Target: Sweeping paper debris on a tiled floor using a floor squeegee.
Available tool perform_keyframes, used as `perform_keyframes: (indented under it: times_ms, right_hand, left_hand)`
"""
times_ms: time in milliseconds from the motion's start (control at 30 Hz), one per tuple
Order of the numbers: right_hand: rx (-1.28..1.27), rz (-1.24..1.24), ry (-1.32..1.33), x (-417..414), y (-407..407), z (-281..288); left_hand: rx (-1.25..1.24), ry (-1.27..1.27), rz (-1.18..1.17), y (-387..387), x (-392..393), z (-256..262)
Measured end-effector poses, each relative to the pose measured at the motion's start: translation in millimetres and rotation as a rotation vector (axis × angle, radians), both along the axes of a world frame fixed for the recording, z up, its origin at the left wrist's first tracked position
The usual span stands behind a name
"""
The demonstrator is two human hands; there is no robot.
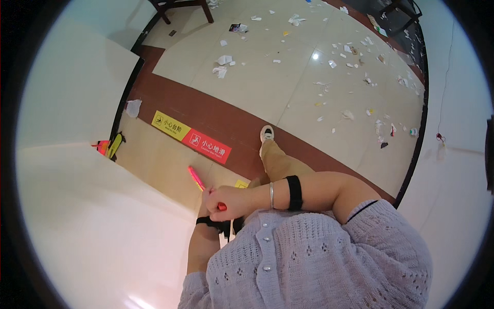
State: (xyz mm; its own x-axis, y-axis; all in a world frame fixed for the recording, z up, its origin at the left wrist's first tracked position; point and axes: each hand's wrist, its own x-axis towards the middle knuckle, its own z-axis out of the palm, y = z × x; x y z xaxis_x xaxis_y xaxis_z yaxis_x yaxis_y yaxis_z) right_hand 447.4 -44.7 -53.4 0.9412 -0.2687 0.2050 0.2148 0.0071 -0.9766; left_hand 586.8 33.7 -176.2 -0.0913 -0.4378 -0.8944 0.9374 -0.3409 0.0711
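Note:
My right hand [231,201] is wrapped around a handle, and its red end [222,206] pokes out of the fist. Just behind it, my left hand [206,199] grips lower down and is partly hidden by the right one. Beyond the hands, a pink broom head [196,177] with yellow bristles shows over the beige floor tiles; it appears to belong to this handle, seen nearly end-on. The stretch of handle between the hands and the head is mostly covered.
Scraps of paper [224,60] and other litter are scattered across the far tiles [247,89]. Yellow and red caution stickers [206,146] lie along the brown floor strip [224,116]. By the left wall are a plastic bag [133,108] and a yellow-green object [114,146]. Chair legs [206,11] stand far off.

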Motion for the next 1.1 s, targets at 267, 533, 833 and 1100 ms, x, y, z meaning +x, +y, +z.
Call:
perform_keyframes:
  times_ms: [267,533,833,1100]
  right_hand:
    - [-0.204,-0.322,0.143,-23,-82,66]
    - [-0.298,-0.016,-0.14,-1,-135,113]
    - [-0.047,0.169,-0.26,68,-143,59]
    - [-0.077,0.023,0.178,137,-135,-10]
  left_hand:
    - [0.043,-0.039,-0.071,-138,-34,52]
    - [-0.045,0.303,-0.164,-193,4,62]
    - [0.09,-0.09,0.172,-133,72,70]
    - [0.127,-0.08,-0.261,-134,140,47]
